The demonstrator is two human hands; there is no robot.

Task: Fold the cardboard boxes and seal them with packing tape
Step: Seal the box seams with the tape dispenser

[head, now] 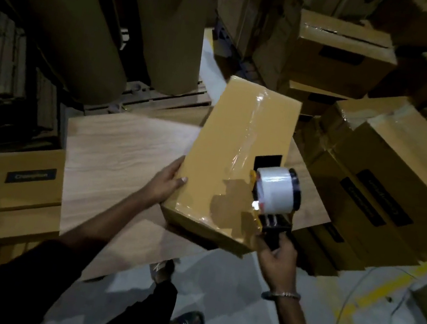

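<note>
Plywood tabletop (123,152) under the taped cardboard box (237,149); left hand (167,185) grips its left edge, right hand (277,253) clamps the tape dispenser (274,197) against its near-right corner. Sealed cartons (391,174) right.

A warehouse packing area is shown: sealed cartons (388,191) are heaped at right, large brown paper rolls (68,24) stand upper left, and yellow floor markings (383,286) are seen lower right.
</note>
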